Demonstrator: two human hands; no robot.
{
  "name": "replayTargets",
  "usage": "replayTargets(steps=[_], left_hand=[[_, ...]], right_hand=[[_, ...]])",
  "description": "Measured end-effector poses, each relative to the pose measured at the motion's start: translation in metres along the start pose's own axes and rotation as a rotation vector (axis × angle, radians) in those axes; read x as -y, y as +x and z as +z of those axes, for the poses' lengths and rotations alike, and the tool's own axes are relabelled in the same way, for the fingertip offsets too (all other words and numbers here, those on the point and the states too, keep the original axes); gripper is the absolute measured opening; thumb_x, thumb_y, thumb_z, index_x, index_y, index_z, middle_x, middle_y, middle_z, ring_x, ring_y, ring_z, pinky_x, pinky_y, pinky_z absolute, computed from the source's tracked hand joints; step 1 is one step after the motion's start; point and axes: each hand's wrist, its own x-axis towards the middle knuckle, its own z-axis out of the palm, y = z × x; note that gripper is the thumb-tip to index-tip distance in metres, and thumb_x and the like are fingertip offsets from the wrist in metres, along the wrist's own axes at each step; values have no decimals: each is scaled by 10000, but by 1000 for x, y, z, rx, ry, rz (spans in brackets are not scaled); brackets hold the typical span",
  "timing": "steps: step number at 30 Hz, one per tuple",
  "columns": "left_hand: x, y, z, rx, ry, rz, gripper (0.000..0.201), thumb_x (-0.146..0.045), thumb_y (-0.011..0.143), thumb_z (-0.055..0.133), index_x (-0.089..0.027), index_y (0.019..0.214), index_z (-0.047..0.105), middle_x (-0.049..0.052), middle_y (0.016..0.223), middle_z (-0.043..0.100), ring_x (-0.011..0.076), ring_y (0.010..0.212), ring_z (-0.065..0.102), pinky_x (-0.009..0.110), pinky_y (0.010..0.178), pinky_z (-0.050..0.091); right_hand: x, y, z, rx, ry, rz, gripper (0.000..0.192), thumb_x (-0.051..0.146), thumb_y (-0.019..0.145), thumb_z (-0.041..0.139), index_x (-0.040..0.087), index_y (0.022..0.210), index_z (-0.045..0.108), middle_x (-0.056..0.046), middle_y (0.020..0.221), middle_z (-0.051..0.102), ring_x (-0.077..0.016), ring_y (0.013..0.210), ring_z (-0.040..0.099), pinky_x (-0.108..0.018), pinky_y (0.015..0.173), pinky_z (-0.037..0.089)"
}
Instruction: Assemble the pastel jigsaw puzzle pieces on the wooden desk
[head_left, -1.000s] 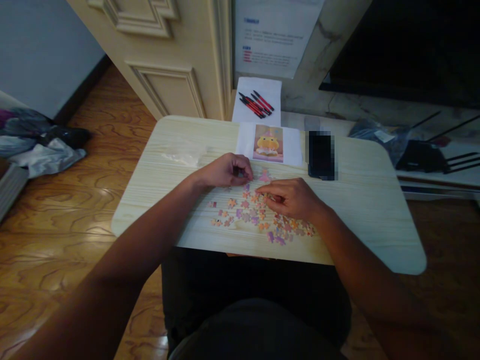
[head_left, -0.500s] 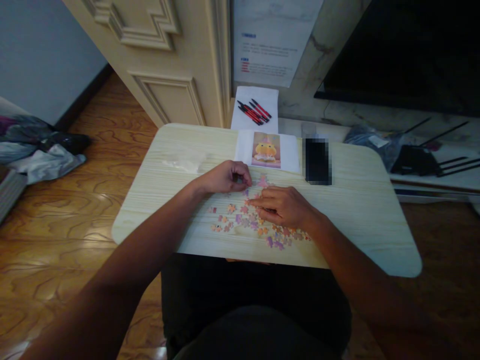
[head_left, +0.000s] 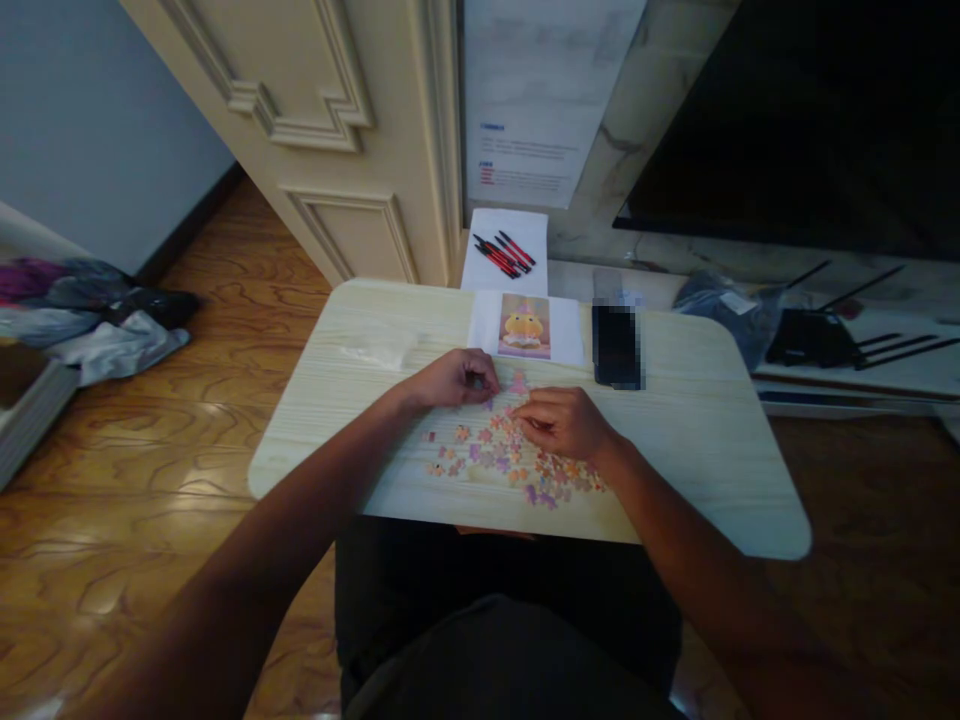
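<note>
Hands [head_left: 510, 400] on knobbly cardboard puzzle pieces [head_left: 495, 455].

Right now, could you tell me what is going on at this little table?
A seated person works on a jigsaw. The left hand is curled over a piece, and the right hand rests among loose puzzle pieces on the table. A reference picture and a phone lie beyond.

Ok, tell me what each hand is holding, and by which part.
Cannot be told for sure. The left hand is curled shut, maybe pinching a small piece. The right hand rests fingertips on the loose puzzle pieces.
</note>
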Motion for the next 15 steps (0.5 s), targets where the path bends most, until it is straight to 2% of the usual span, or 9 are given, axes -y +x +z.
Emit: replayTargets(steps=[4,7,9,11,15], left_hand=[[-5,-3,4,-50,39,-52,33,-170,851,810,-198,857,828,53,895,792,187,878,732,368,893,592],[-15,-11,9,-128,73,-90,68,-136,856,777,-191,870,814,57,927,788,193,890,730,377,900,598],[-25,-20,14,-217,105,-125,78,-133,857,772,-186,898,812,63,952,776,200,883,721,389,898,604],[-38,-34,21,-302,153,-158,80,-131,855,784,-192,902,809,74,1008,772,227,982,728,417,963,603],[-64,-62,44,-407,305,-211,146,-97,877,754,-191,962,826,88,1018,752,261,1040,697,442,985,587]], right_hand=[[-5,-3,-7,-70,-4,30,278,239,1026,618,204,843,825,-7,696,696,-144,616,602,-287,621,427],[-6,-4,-9,-124,15,35,281,216,1006,612,190,811,813,-17,690,701,-141,606,606,-281,607,420],[-7,-5,-9,-132,11,44,291,212,1005,599,191,808,812,-14,672,695,-141,598,595,-279,597,406],[-7,-6,-8,-135,8,59,298,222,1001,600,198,786,804,-11,654,685,-142,587,578,-282,595,395],[-8,-6,-6,-161,8,83,307,232,988,611,200,732,778,-9,643,661,-141,574,554,-290,593,380]])
